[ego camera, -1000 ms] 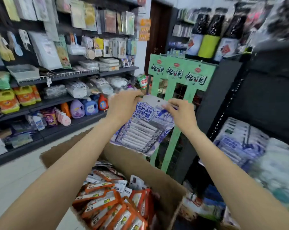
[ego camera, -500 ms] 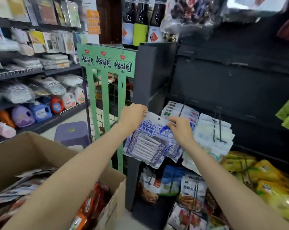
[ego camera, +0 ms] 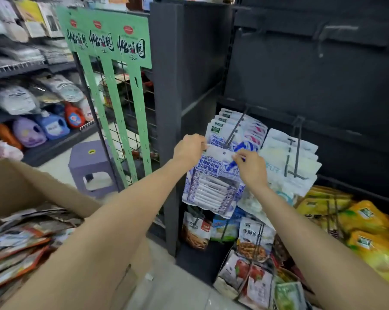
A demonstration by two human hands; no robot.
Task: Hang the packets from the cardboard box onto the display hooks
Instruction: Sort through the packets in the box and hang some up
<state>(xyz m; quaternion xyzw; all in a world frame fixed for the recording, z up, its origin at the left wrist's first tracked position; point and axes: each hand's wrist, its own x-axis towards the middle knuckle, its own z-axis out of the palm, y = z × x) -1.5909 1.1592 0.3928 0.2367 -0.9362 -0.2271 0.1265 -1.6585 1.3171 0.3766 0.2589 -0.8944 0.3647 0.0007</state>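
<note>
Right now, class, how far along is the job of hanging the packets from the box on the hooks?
Done: several matching packets already hang on the left hook. In hand: the left hand and right hand pinch the top corners of a blue and white packet, its hole just below the hook's tip, not yet threaded. Left: the cardboard box still holds many packets.

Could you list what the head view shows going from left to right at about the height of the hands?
cardboard box → purple stool → green display stand → left hand → blue-and-white packet → right hand → white packets on the neighbouring hook → yellow packets
</note>
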